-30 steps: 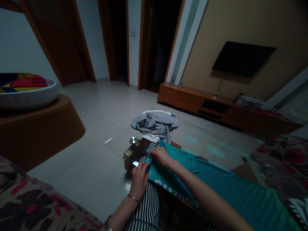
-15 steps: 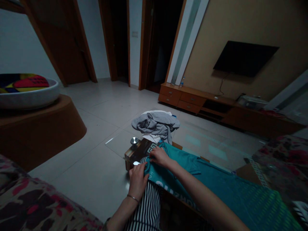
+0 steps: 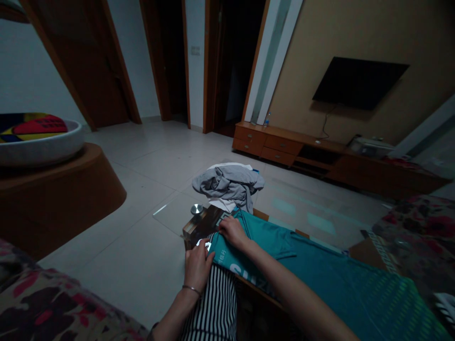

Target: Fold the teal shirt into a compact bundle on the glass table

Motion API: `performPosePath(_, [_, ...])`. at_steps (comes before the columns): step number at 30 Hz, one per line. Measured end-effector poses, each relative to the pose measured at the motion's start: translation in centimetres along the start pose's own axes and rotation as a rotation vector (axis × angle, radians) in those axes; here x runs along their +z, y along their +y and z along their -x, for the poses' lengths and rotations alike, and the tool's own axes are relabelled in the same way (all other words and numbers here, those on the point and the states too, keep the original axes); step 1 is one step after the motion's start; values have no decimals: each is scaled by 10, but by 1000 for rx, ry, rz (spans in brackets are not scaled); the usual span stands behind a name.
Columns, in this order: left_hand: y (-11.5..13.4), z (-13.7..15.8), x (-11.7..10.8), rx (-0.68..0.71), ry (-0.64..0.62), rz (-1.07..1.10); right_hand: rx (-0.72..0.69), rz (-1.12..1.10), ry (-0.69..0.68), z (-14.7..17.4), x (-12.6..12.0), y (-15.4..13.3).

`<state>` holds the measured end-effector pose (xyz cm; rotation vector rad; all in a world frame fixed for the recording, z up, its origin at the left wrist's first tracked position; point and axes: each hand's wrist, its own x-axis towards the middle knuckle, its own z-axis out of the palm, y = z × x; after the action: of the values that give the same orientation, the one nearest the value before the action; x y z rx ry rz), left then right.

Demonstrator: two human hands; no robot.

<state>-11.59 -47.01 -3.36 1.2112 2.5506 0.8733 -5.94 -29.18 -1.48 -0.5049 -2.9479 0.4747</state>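
Handling of a teal shirt, listed from left to right about the two hands. Well to the left of both hands, a white bowl (image 3: 53,149) rests on a brown stand (image 3: 92,177); nearer the person, also to the left, lies a flowered sofa (image 3: 46,303). The left hand (image 3: 197,267), a bracelet (image 3: 192,288) at its wrist, is at the near corner of the shirt's left edge, thumb and fingers slightly parted; whether it pinches the cloth cannot be told. Just beyond it is a metal disc (image 3: 196,209), and below it a striped trouser leg (image 3: 218,300). Beyond both hands is a crumpled heap of grey clothes (image 3: 229,182). The right hand (image 3: 232,232), its fingers curled narrow, holds the far part of the same edge. The teal shirt (image 3: 272,232) lies spread beneath the right forearm and stretches well to the right of both hands; white lettering shows on its near side. Far beyond the right hand stand a low cabinet (image 3: 282,143) and a wall television (image 3: 360,83). The step in hand appears to be straightening the shirt's left edge; the next move, as judged here, calls for a firm, even hold at both corners.
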Motion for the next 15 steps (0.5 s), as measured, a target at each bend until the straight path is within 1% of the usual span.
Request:
performPosePath(5, [-3, -8, -1, -11, -44, -82, 28, 51, 173, 6, 10, -3])
performPosePath(7, [-5, -12, -1, -8, -75, -128, 36, 45, 238, 10, 10, -4])
performPosePath(9, [-6, -15, -2, 23, -80, -174, 37, 3, 313, 19, 7, -6])
performPosePath(10, [-6, -17, -3, 48, -56, -204, 38, -23, 352, 25, 5, -7])
performPosePath(12, [-5, -22, -3, 108, 32, -270, 40, -68, 405, 42, 2, -9])
performPosePath(14, [-3, -27, -1, 182, 115, -319, 52, -101, 421, 62, -1, -7])
performPosePath(15, [-1, -31, 1, 232, 133, -329, 64, -112, 422, 72, -3, -3])
